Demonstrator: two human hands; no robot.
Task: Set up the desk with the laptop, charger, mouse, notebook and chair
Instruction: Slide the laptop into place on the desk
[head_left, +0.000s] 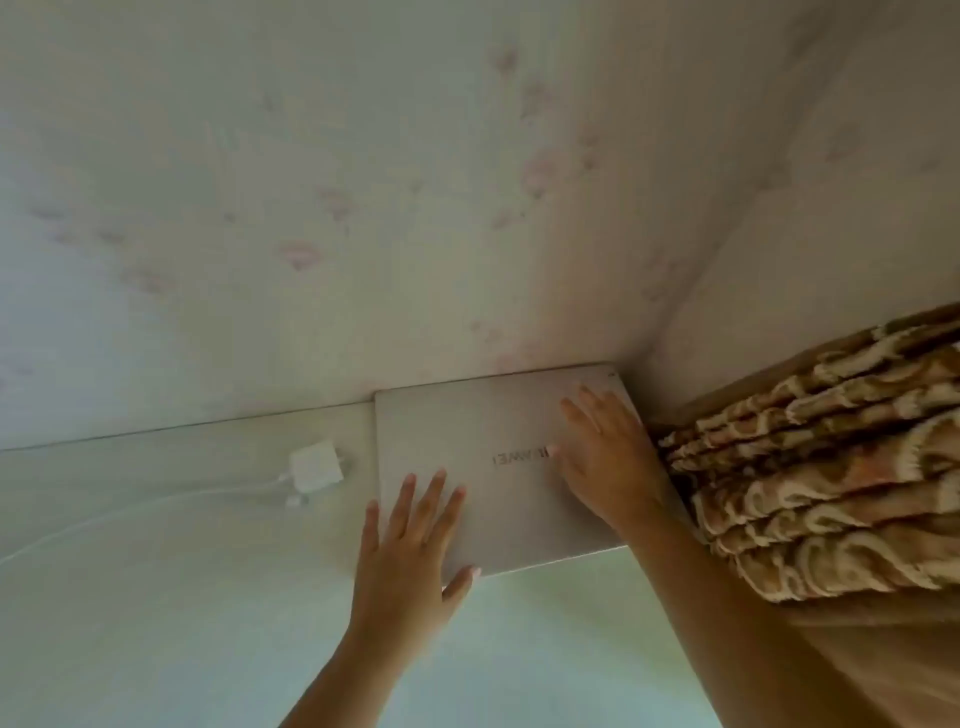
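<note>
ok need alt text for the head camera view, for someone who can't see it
Two bare hands, left hand and right hand, rest flat with fingers spread on a closed silver-grey laptop pushed into the far right corner of a pale desk. A white square charger with its cable lies left of it; a folded brown patterned curtain hangs to the right.

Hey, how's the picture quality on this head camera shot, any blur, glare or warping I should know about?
Head view: soft all over, the logo on the closed laptop smeared but readable; wide-angle bend curves the desk edge and wall corner; dim, greenish, even light, no hard glare; faint shadows under the left hand and right hand; the white charger slightly washed out; curtain folds blurred.
</note>
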